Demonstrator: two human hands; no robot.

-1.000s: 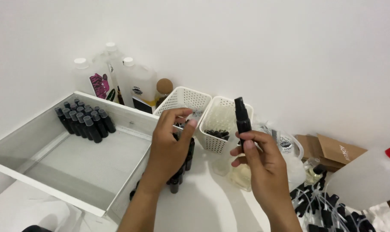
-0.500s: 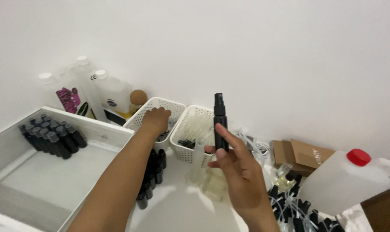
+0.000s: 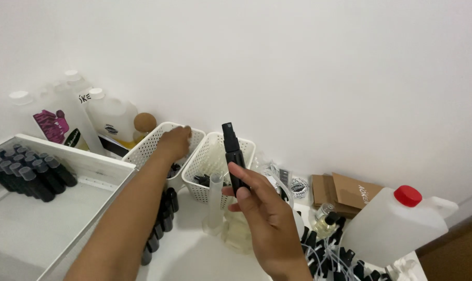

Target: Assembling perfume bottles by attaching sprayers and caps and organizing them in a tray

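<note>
Since the earlier frame, the left hand point(image 3: 174, 141) had advanced into the left white basket point(image 3: 142, 151); its finger state could not be determined. Nearer, the right hand point(image 3: 257, 203) pinched the black spray bottle point(image 3: 234, 158) upright. Beyond it stood the right basket point(image 3: 215, 156). Risk: the measuring cylinder point(image 3: 214, 205) just below could tip if knocked.

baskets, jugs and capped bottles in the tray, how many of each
white baskets: 2, one with the left hand reaching into it, the other behind the spray bottle held by the right hand
jugs: 4, three at back left, one red-capped
capped bottles in tray: about 12, tightly packed
total: about 18
</note>
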